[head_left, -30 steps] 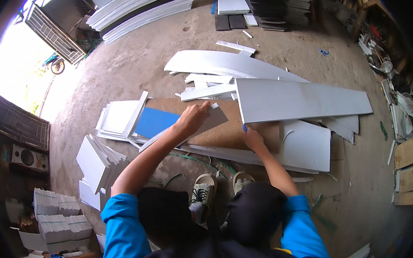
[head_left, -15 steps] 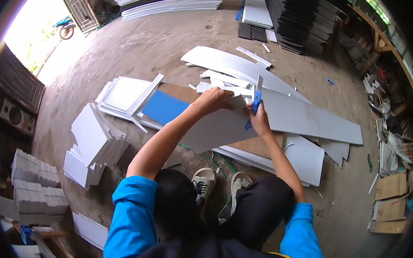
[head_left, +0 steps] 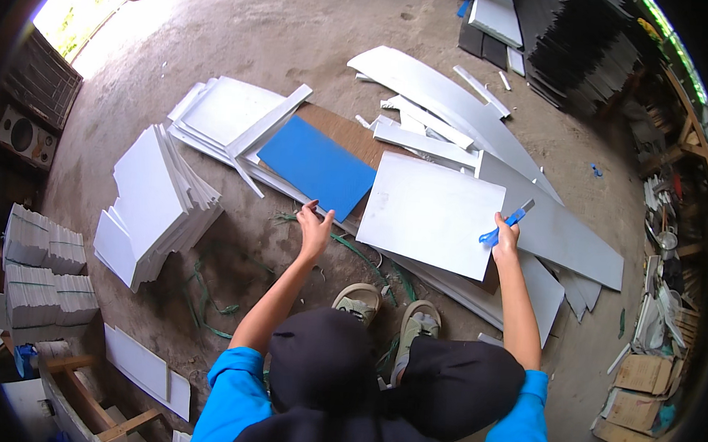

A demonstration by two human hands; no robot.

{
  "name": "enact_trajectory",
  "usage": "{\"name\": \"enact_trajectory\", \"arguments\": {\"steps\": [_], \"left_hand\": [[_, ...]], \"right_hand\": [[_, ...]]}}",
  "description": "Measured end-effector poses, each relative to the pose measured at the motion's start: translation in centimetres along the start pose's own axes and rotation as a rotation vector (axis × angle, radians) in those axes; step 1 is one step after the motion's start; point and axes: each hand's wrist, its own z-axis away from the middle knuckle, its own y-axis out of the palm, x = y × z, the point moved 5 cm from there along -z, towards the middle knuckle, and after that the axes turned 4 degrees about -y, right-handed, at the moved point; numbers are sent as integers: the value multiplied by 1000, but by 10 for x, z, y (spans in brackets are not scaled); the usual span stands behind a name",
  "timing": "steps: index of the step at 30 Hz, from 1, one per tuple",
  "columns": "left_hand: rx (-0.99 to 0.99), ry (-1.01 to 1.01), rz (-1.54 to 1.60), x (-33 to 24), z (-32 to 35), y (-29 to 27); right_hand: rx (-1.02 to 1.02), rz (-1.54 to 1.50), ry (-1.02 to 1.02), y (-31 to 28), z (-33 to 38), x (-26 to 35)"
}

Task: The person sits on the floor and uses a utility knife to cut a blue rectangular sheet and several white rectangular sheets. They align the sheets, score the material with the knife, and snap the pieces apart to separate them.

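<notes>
My right hand [head_left: 508, 240] is closed round a blue utility knife [head_left: 506, 222], its blade pointing up and to the right. The same hand is at the right edge of a white rectangular sheet [head_left: 431, 214]; whether its fingers also pinch that edge I cannot tell. The sheet lies over a brown board [head_left: 351, 136] on the low pile. My left hand [head_left: 314, 233] holds nothing, thumb and fingers apart, just by the near edge of a blue rectangular panel [head_left: 317, 166]. Whether it touches the panel is unclear.
White offcuts [head_left: 429, 124] and a long curved sheet [head_left: 450, 105] lie beyond the pile. Stacked white pieces [head_left: 153, 192] stand at left, with tied bundles [head_left: 47, 271] nearer the wall. Green strapping [head_left: 203, 301] trails on the floor. Cardboard boxes [head_left: 640, 380] sit at right.
The white sheet, raised and tilted in my left hand before, now lies on the pile. My left hand has let go and moved nearer me. The knife stays in my right hand, now tilted right.
</notes>
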Motion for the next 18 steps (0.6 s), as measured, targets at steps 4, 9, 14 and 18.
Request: {"name": "enact_trajectory", "arguments": {"steps": [4, 9, 14, 18], "left_hand": [[-161, -360, 165, 24, -6, 35], [-334, -471, 557, 19, -17, 37], [-186, -228, 544, 11, -70, 7], [-483, 119, 190, -45, -91, -24]], "right_hand": [[-13, -51, 118, 13, -12, -31], [-46, -61, 94, 34, -1, -29], [37, -108, 21, 78, 2, -24], [69, -28, -16, 117, 10, -28]]}}
